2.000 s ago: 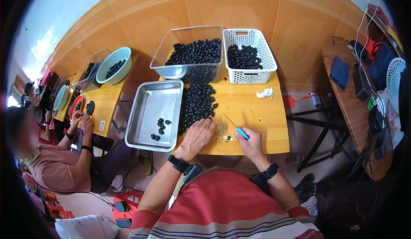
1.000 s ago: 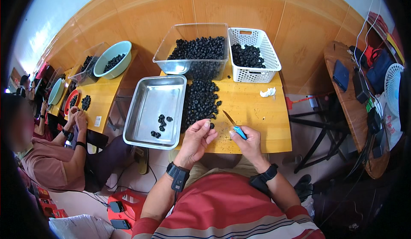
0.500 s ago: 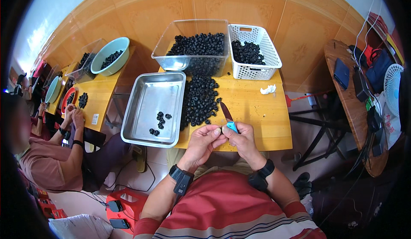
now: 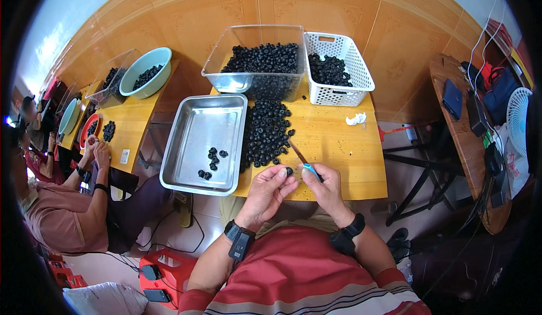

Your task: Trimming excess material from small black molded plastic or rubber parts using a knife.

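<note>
Between the thumb and fingers of my left hand (image 4: pixel 265 193) is a small black round part (image 4: pixel 289 171). My right hand (image 4: pixel 326 188) is closed round a knife (image 4: pixel 300 154) with a blue handle. Its narrow blade points away from me and to the left, apart from the part. Just beyond my hands, a heap of similar black parts (image 4: pixel 264 126), some showing a centre hole, lies on the yellow table (image 4: pixel 333 137). To its left stands a shallow metal tray (image 4: pixel 195 137) with several black parts in it.
At the back stand a clear plastic bin (image 4: pixel 212 66) and a white perforated basket (image 4: pixel 361 78), both holding black parts. A crumpled white tissue (image 4: pixel 355 119) lies at right. Another person (image 4: pixel 73 213) works at a table on the left. A brown side table (image 4: pixel 460 145) stands at right.
My hands have drawn apart, the right one moving to the right with the knife. The black part now shows clearly at my left fingertips.
</note>
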A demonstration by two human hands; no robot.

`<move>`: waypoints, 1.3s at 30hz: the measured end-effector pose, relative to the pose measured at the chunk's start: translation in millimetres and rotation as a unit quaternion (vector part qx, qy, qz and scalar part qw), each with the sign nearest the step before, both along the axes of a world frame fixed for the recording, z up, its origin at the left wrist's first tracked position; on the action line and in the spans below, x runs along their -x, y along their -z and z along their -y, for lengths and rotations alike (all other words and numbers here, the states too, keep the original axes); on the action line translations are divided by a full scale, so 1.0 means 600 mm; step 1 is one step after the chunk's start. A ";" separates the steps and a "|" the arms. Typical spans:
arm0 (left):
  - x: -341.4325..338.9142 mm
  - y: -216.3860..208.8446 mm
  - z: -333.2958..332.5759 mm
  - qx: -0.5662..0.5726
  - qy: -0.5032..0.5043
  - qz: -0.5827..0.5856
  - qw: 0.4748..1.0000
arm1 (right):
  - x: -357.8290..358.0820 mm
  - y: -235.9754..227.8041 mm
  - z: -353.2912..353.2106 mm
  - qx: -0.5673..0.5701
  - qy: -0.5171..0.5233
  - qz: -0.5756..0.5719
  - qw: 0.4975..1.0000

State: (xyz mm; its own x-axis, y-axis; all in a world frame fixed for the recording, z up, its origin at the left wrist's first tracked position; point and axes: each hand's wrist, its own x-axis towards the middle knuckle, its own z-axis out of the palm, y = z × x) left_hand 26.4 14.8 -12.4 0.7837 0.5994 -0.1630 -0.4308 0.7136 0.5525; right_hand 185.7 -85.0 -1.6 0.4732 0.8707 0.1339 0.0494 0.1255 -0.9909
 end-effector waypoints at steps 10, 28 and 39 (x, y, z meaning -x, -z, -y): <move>0.003 0.009 0.002 0.022 -0.022 0.032 0.999 | 0.000 -0.003 0.013 -0.051 0.006 0.218 0.975; 0.016 -0.009 0.019 -0.040 -0.037 0.002 0.999 | -0.003 0.005 0.017 -0.036 0.036 0.218 0.975; 0.014 -0.013 0.028 -0.064 -0.042 -0.023 0.997 | -0.003 0.002 0.022 -0.017 -0.020 0.062 0.998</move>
State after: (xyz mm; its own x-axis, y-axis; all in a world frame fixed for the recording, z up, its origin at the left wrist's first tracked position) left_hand 18.1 -1.8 -4.6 0.7233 0.6808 -0.1154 -0.4581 0.5982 0.6575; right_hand 187.4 -98.1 -2.7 0.4170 0.8820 0.2195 0.1658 0.1636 -0.9725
